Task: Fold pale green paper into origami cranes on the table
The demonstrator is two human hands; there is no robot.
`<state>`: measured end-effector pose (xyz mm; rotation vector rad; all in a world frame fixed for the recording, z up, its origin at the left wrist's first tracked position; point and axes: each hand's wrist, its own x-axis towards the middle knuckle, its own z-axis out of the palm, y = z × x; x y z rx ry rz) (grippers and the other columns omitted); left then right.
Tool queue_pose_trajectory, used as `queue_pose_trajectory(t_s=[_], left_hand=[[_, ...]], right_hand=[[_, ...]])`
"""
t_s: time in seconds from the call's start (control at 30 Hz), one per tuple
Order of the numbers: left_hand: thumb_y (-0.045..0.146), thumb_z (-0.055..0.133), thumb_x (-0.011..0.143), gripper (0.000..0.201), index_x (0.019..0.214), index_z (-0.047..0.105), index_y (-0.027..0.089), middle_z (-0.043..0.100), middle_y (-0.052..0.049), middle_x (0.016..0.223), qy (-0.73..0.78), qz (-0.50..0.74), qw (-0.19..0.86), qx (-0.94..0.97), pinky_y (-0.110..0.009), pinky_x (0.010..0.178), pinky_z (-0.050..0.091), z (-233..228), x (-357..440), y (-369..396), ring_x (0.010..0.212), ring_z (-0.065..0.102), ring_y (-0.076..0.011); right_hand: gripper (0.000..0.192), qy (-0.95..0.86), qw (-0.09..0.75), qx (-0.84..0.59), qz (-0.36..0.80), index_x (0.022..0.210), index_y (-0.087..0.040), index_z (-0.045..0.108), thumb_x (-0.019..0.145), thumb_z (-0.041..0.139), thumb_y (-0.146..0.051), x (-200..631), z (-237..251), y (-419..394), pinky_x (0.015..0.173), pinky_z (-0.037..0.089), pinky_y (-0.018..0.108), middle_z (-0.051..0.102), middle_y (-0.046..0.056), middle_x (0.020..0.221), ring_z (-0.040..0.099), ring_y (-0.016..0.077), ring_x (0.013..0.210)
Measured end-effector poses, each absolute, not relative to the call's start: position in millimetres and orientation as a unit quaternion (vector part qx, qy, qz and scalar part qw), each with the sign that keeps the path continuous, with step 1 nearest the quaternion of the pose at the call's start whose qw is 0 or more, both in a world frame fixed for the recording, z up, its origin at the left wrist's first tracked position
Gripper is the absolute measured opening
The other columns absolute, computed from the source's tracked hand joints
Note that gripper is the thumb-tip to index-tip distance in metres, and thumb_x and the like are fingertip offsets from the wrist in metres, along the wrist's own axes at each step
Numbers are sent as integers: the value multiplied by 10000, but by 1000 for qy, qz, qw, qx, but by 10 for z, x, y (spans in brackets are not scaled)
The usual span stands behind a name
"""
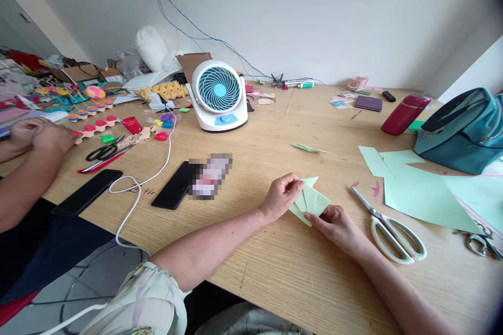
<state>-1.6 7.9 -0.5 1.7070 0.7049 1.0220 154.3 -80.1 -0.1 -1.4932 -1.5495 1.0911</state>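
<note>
A folded piece of light green paper lies on the wooden table in front of me. My left hand pinches its upper left edge. My right hand presses on its lower right corner with the fingertips. Both hands touch the same folded paper, which shows several creases and a pointed top.
White-handled scissors lie right of my hands, beside green paper sheets. A small folded green scrap lies farther back. A white and blue fan, two black phones, a teal bag, a red bottle. Another person's hands rest at the left.
</note>
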Motion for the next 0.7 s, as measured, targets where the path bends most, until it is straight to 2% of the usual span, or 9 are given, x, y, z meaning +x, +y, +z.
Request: queue_pose_trajectory(t_s=[0.17,0.4,0.7], left_hand=[[469,532,908,401,668,382,185,346,49,656,259,375,523,720,-226,583,283,-9,-16,85,624,328,-96],[531,547,886,439,665,403,180,358,47,656,273,373,534,709,-222,580,293,-47,-8,105,623,336,-95],[548,503,908,446,675,387,186,330,50,650,276,374,550,694,-226,567,271,-77,-1,135,618,308,-96]], right_hand=[[556,-590,359,-599,405,551,-216,363,748,650,-649,1561,-27,-802,456,184,258,272,-60,527,203,78,498],[513,-617,345,-581,403,570,-176,533,782,628,-634,1559,-42,-805,468,231,255,348,-42,526,271,94,500],[485,-597,391,-580,394,630,-171,564,818,623,-615,1632,-163,-777,477,283,251,453,-23,559,352,111,534]])
